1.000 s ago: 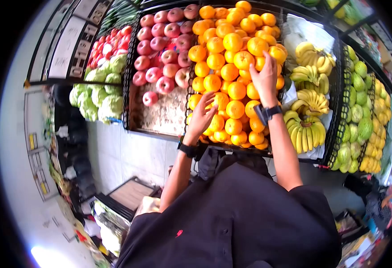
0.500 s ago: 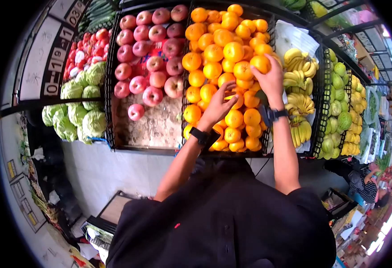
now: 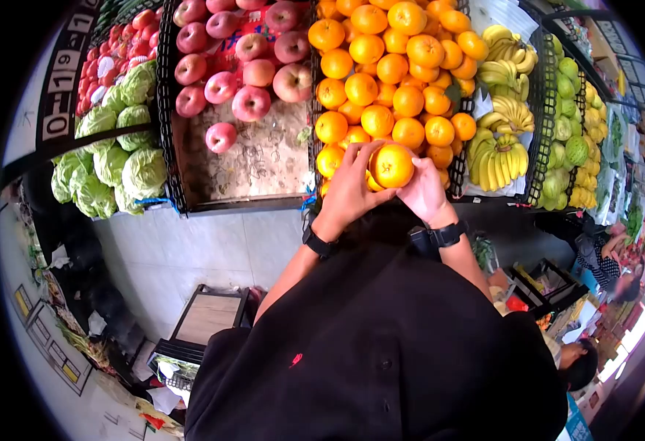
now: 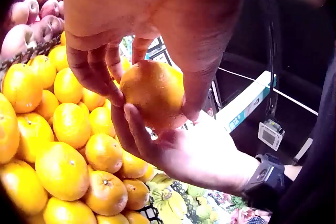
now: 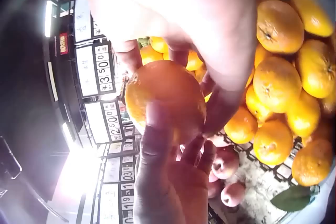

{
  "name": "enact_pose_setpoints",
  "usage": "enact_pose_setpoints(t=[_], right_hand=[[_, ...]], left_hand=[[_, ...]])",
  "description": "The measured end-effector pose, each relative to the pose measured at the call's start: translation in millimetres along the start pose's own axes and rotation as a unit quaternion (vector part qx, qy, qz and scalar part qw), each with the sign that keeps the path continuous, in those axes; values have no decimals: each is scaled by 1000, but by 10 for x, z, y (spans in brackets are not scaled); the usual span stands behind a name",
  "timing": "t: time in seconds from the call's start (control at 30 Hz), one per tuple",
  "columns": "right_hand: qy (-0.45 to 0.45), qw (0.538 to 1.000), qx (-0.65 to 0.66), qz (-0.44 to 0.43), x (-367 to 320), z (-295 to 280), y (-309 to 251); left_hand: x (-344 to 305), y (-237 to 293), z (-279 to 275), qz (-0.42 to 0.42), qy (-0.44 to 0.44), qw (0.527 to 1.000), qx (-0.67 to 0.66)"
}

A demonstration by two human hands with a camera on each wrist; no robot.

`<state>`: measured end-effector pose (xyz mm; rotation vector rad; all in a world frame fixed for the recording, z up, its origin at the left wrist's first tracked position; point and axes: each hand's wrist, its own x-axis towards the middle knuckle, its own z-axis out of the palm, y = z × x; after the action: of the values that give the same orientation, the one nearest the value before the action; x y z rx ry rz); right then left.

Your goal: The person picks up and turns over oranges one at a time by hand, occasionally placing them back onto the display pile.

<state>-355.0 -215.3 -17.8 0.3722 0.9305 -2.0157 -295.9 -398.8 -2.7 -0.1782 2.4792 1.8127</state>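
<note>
A single orange (image 3: 393, 166) is held between both hands in front of the person's chest, close to the near edge of the orange pile. My left hand (image 3: 346, 189) grips it from the left; in the left wrist view, thumb and fingers curve round the fruit. From the other side my right hand (image 3: 427, 192) holds the same orange, its fingers bent about it in the right wrist view. The left thumb (image 5: 156, 134) lies across the peel there. Beyond the hands, many more oranges (image 3: 361, 88) are heaped in the sloping display.
Red apples (image 3: 251, 104) lie left of the oranges above a bare stretch of the crate floor (image 3: 245, 165). Farther left are cabbages (image 3: 144, 173) and tomatoes. Bananas (image 3: 500, 160) and green fruit (image 3: 577, 151) line the right side. Black mesh dividers (image 3: 166, 103) separate the sections.
The right hand has brought an orange from the right side of the pile down toward the chest. The left hand has come to it, and both now hold it.
</note>
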Motion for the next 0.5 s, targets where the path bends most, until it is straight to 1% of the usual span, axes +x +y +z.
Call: enact_pose_setpoints(t=[0.07,0.13,0.17,0.2,0.23,0.3,0.37,0.4,0.5], right_hand=[[-14,1000,4,26,-42,53,57],[33,996,-67,44,-32,-135,245],[53,992,-103,51,-6,-230,329],[45,991,-108,63,-22,-185,356],[35,986,-143,84,-25,-143,379],[40,976,-181,116,-26,9,423],[44,953,-286,84,24,87,505],[46,938,-338,66,60,119,526],[64,902,-426,-26,284,32,577]], left_hand=[[-125,-58,-54,14,19,999,25],[-271,-211,-90,21,31,997,64],[-383,-272,-113,-3,21,998,58],[-461,-318,-144,-22,11,998,53],[-526,-374,-166,-38,0,998,48],[-629,-482,-172,-51,10,997,57],[-689,-519,-158,-79,14,994,69],[-678,-583,-137,-34,37,994,99],[-478,-582,-152,-55,35,989,133]])
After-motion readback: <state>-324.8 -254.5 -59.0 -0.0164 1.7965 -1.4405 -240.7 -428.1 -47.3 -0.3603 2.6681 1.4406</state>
